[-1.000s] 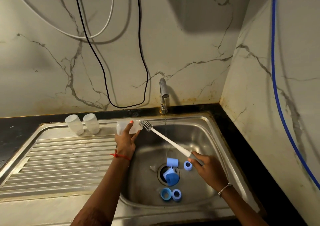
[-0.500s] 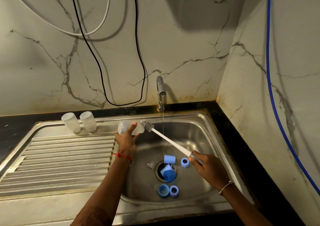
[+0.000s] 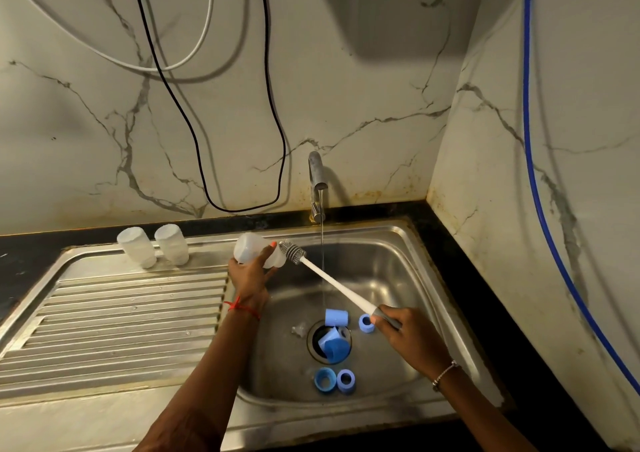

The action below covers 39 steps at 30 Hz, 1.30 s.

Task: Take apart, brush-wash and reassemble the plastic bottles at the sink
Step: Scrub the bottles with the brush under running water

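The left hand (image 3: 250, 273) is holding a translucent bottle (image 3: 251, 251) on its side above the left rim of the sink (image 3: 408, 271). Its fingers (image 3: 267, 252) are curling round the bottle body, and the open mouth is facing right.

The right hand (image 3: 407, 334) is gripping the grey handle end of the brush (image 3: 332, 283), with its fingers closing round the handle. The white shaft is slanting up and to the left across the basin. The grey bristle head is lying just outside the bottle mouth; whether it is touching the rim cannot be told.

The tap (image 3: 316, 181) is running. A thin stream of water (image 3: 322, 237) is falling into the basin and crossing the line of the brush shaft in this view.

Blue bottle parts are lying on the basin floor:
- A blue cap (image 3: 336, 317) is lying just behind the drain.
- A small ring (image 3: 366, 323) is sitting just beside the right hand.
- A larger blue piece (image 3: 334, 347) is resting tilted in the drain opening.
- Two more rings (image 3: 325, 379) (image 3: 346, 380) are lying side by side at the near edge of the basin floor.

Two further bottles (image 3: 136, 247) (image 3: 172, 244) are standing mouth down, just beside each other, at the back edge of the ribbed drainboard (image 3: 121, 313). A dark surface (image 3: 27, 254) is bordering the drainboard at the rear.
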Motion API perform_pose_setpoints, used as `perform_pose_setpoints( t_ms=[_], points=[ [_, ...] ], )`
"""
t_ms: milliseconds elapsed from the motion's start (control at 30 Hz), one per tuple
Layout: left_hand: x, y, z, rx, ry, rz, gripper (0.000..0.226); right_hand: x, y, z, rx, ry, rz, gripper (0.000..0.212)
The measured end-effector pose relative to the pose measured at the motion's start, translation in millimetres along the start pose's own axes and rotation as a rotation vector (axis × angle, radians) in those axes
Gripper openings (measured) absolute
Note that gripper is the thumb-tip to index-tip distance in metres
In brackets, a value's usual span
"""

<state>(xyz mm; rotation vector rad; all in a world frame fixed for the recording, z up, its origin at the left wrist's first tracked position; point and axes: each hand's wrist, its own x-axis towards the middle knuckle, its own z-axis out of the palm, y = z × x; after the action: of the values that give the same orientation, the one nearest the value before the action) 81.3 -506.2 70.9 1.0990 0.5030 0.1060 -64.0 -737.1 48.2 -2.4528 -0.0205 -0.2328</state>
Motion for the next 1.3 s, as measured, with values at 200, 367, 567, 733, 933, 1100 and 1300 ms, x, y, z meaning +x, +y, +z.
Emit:
perform_pose_setpoints(
  t_ms=[200, 367, 567, 733, 933, 1100, 1300],
  points=[
    [-5, -4, 1, -0.029, -0.138, -0.068, 0.075, 1, 3, 4, 0.073, 0.017, 0.024, 0.044],
    [-4, -4, -4, -0.003, -0.278, -0.049, 0.069, 4, 1, 1, 0.126, 0.035, 0.039, 0.049],
    [-2, 0, -1, -0.005, -0.124, 0.012, 0.074, -2, 0, 5, 0.173, 0.014, 0.028, 0.048],
    [-7, -2, 0, 0.026, -0.23, -0.026, 0.059, 0, -2, 6, 0.179, 0.033, 0.062, 0.05],
    [-5, -6, -6, 0.07, -0.326, 0.006, 0.041, 0, -5, 2, 0.251, 0.01, 0.082, 0.05],
    [1, -8, -6, 0.041, -0.197, 0.007, 0.053, -4, 1, 6, 0.238, -0.006, 0.073, 0.05],
    [-4, -15, -5, 0.012, -0.184, -0.011, 0.049, -2, 4, 8, 0.197, -0.02, 0.083, 0.046]
  ],
)
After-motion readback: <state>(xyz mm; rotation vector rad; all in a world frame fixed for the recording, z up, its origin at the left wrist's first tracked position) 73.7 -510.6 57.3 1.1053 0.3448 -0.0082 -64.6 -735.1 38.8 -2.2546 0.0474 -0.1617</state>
